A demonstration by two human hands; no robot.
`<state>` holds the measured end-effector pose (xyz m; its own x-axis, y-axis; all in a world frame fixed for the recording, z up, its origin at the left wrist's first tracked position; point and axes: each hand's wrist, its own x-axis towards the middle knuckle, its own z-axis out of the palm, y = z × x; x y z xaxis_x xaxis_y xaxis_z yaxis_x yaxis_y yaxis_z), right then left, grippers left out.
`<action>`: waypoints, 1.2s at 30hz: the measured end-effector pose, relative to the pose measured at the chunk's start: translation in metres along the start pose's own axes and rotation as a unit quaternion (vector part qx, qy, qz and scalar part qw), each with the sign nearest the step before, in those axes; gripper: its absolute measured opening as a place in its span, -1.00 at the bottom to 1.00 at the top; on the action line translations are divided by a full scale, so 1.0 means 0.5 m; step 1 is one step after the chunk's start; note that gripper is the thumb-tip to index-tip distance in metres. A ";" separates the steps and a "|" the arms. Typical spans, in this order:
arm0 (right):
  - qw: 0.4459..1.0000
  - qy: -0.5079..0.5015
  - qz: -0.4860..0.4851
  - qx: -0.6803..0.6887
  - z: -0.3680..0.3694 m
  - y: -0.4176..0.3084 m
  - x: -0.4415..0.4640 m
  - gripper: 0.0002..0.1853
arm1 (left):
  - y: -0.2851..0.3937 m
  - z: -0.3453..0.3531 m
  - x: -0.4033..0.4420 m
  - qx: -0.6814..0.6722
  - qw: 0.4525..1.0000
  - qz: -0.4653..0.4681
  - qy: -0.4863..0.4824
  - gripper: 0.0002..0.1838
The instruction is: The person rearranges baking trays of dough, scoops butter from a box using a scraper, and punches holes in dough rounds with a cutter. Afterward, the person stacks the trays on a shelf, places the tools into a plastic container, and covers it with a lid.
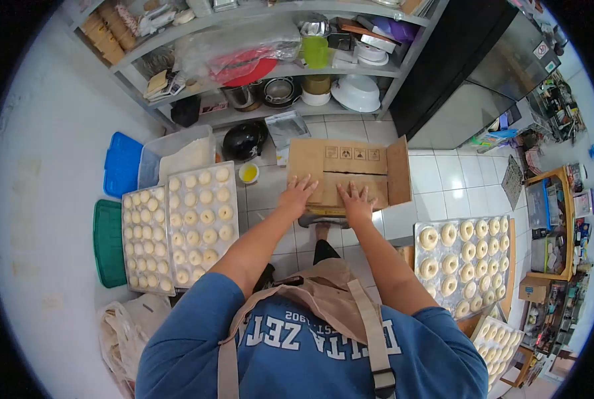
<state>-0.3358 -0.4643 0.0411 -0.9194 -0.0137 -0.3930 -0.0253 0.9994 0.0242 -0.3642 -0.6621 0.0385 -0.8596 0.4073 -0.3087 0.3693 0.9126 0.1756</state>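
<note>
A brown cardboard box (303, 156) stands in front of me, its right flap sticking outward and a dark gap between its top flaps. My left hand (298, 193) rests on the near left of the box top, fingers spread. To its right, my right hand (357, 201) presses flat on the near flap, fingers also spread. Neither hand holds anything. Beneath the box, part of a dark stool-like support (322, 221) shows. Printed symbols mark the far side of the cardboard.
At left are two trays of round dough pieces (202, 219), a small cup of yellow liquid (248, 173) and a black helmet (244, 141). A tray of dough rings (466, 266) stands at right. Shelves (264, 70) and a dark fridge (443, 80) stand beyond.
</note>
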 end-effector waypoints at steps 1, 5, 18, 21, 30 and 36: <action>1.000 0.004 0.004 0.008 -0.009 0.002 0.025 -0.22 | -0.012 -0.008 0.023 -0.001 1.000 0.000 0.003 -0.20; 1.000 0.008 -0.003 0.000 -0.054 0.027 0.121 -0.20 | -0.030 -0.046 0.130 0.014 1.000 0.003 0.022 -0.26; 0.998 0.058 -0.032 -0.023 -0.108 0.121 0.328 -0.28 | -0.022 -0.130 0.353 0.070 0.995 -0.019 -0.062 -0.18; 0.998 0.057 -0.030 -0.004 -0.135 0.131 0.391 -0.23 | -0.044 -0.138 0.419 0.074 0.996 -0.019 -0.042 -0.17; 0.997 0.056 -0.043 -0.034 -0.185 0.149 0.471 -0.18 | -0.062 -0.195 0.480 0.079 0.997 0.006 -0.023 -0.29; 0.998 0.058 -0.031 -0.019 -0.165 0.173 0.432 -0.14 | -0.031 -0.183 0.460 0.061 0.997 0.026 -0.042 -0.10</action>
<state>-0.5689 -0.3835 0.0344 -0.9547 -0.0807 -0.2865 -0.0956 0.9947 0.0387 -0.6000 -0.5857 0.0501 -0.8072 0.4514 -0.3802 0.4578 0.8855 0.0794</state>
